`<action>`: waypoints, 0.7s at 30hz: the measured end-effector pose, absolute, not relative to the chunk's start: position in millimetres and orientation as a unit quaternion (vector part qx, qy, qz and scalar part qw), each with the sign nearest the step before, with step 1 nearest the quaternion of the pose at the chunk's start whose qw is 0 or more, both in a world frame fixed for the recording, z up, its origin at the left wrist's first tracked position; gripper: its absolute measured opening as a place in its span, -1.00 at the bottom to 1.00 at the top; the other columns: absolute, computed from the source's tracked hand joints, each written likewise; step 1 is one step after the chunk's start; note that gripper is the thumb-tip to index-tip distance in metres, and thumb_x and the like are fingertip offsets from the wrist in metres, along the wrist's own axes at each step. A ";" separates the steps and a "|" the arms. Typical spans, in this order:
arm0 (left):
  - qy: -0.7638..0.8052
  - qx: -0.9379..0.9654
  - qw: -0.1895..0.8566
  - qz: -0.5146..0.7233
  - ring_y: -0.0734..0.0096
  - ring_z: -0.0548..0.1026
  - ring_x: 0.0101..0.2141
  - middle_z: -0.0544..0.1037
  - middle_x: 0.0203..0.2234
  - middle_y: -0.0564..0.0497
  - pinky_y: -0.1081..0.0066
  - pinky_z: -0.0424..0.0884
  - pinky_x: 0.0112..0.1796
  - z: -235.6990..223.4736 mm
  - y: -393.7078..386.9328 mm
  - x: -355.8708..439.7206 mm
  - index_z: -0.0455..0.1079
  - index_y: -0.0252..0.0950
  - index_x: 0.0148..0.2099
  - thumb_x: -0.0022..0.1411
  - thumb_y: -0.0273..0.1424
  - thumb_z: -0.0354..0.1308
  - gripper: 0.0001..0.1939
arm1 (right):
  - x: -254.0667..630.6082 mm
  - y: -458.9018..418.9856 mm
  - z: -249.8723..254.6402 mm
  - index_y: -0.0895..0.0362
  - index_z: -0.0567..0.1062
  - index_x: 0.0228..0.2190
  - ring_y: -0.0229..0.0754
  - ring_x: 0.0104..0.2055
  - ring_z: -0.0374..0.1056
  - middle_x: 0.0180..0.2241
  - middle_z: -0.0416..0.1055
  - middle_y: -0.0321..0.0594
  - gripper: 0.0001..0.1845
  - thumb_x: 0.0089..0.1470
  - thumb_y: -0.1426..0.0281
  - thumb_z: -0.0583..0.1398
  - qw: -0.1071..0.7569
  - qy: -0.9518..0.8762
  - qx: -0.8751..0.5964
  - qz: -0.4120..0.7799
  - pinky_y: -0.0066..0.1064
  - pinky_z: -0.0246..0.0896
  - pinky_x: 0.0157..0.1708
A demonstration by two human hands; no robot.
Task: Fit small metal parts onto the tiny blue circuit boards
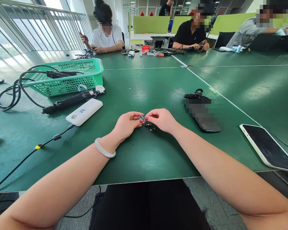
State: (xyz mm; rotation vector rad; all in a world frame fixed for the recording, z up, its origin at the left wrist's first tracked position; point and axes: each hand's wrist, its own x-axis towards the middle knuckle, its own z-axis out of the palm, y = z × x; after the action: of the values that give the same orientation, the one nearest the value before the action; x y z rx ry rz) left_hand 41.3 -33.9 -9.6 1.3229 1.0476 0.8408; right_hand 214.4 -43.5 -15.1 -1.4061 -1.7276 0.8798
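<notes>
Between the fingertips of my two hands is a small silvery-blue metallic part (142, 119), too small to name. My left hand (127, 124) pinches it between thumb and fingers from the left, with a pale bangle on the wrist. From the right, the closed thumb and index finger of my right hand (161, 119) meet at its edge; whether they grip the same part or a tiny piece of it cannot be made out. Just below the fingers, a few tiny loose pieces (152, 129) lie on the green table (139, 159).
On the left stand a green basket (72, 86) with cables, a black handheld device (72, 101) and a white power bank (84, 111) on a cord. To the right lie a hair claw clip (198, 95), a dark phone-like object (204, 118) and a white-edged phone (268, 145). People sit opposite.
</notes>
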 end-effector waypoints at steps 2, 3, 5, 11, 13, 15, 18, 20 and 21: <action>0.451 0.575 0.581 0.357 0.50 0.49 -0.39 0.55 -0.35 -0.06 0.32 0.42 -0.18 -9.2 -34.1 41.1 0.44 -0.39 -0.19 0.02 -0.53 0.24 -0.76 | 214.3 -44.0 -14.7 0.15 0.55 -0.45 -0.28 -0.46 0.36 -0.50 0.50 -0.26 -0.80 -0.04 0.27 0.20 0.362 -0.671 -0.548 0.343 -0.43 0.22 -0.41; 0.452 0.577 0.578 0.358 0.50 0.49 -0.39 0.55 -0.36 -0.05 0.32 0.42 -0.20 -9.2 -34.1 40.9 0.43 -0.38 -0.21 0.01 -0.52 0.24 -0.78 | 214.2 -44.2 -14.7 0.15 0.55 -0.44 -0.28 -0.46 0.36 -0.49 0.50 -0.26 -0.80 -0.03 0.28 0.20 0.361 -0.670 -0.549 0.346 -0.43 0.23 -0.41; 0.454 0.579 0.573 0.360 0.49 0.49 -0.41 0.54 -0.40 -0.02 0.33 0.41 -0.23 -9.9 -33.7 40.3 0.41 -0.37 -0.25 -0.01 -0.53 0.24 -0.79 | 214.2 -44.6 -14.6 0.14 0.55 -0.43 -0.27 -0.45 0.37 -0.48 0.51 -0.25 -0.80 -0.03 0.28 0.20 0.360 -0.668 -0.549 0.350 -0.43 0.24 -0.40; 0.455 0.599 0.556 0.353 0.44 0.51 -0.39 0.55 -0.42 -0.01 0.34 0.39 -0.25 -13.0 -33.0 37.7 0.38 -0.34 -0.28 -0.08 -0.56 0.26 -0.76 | 214.6 -45.8 -14.1 0.12 0.56 -0.43 -0.25 -0.41 0.39 -0.43 0.53 -0.23 -0.81 -0.03 0.29 0.19 0.364 -0.664 -0.547 0.357 -0.41 0.28 -0.37; 0.454 0.602 0.554 0.353 0.43 0.52 -0.38 0.56 -0.43 -0.01 0.33 0.40 -0.24 -13.1 -33.4 37.4 0.38 -0.34 -0.29 -0.07 -0.54 0.27 -0.77 | 214.7 -45.9 -14.0 0.12 0.55 -0.44 -0.25 -0.42 0.39 -0.43 0.52 -0.23 -0.81 -0.02 0.29 0.19 0.362 -0.665 -0.548 0.355 -0.41 0.28 -0.39; 0.454 0.604 0.551 0.354 0.42 0.52 -0.38 0.56 -0.44 0.00 0.32 0.41 -0.23 -12.6 -33.6 37.4 0.37 -0.34 -0.31 -0.07 -0.53 0.28 -0.78 | 214.9 -45.6 -14.1 0.12 0.55 -0.44 -0.26 -0.44 0.38 -0.45 0.51 -0.23 -0.81 -0.02 0.28 0.19 0.361 -0.668 -0.548 0.351 -0.41 0.28 -0.40; 0.460 0.607 0.544 0.352 0.40 0.53 -0.38 0.56 -0.44 -0.01 0.30 0.42 -0.23 -11.7 -33.1 37.7 0.37 -0.34 -0.32 -0.07 -0.50 0.29 -0.78 | 215.5 -45.1 -14.8 0.14 0.52 -0.45 -0.27 -0.46 0.36 -0.49 0.49 -0.25 -0.81 -0.02 0.28 0.19 0.367 -0.669 -0.539 0.356 -0.41 0.28 -0.41; 0.463 0.607 0.541 0.352 0.38 0.54 -0.38 0.56 -0.45 -0.02 0.28 0.43 -0.24 -12.3 -32.7 37.5 0.36 -0.34 -0.32 -0.07 -0.49 0.30 -0.78 | 215.8 -45.1 -15.2 0.15 0.51 -0.44 -0.28 -0.45 0.37 -0.49 0.49 -0.25 -0.81 -0.03 0.28 0.19 0.375 -0.665 -0.526 0.375 -0.41 0.30 -0.39; 0.462 0.607 0.541 0.354 0.37 0.54 -0.38 0.56 -0.45 -0.02 0.28 0.43 -0.25 -13.3 -32.6 37.0 0.36 -0.34 -0.33 -0.08 -0.49 0.31 -0.77 | 215.8 -45.3 -15.4 0.15 0.51 -0.44 -0.27 -0.45 0.38 -0.49 0.49 -0.24 -0.81 -0.03 0.28 0.20 0.377 -0.662 -0.518 0.389 -0.41 0.31 -0.39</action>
State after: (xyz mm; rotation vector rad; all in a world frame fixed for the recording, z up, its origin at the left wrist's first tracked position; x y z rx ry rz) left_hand 37.0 -32.6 -13.3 1.4423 1.0979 0.8407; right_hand 215.8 -45.3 -15.4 -1.3247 -1.6944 0.9942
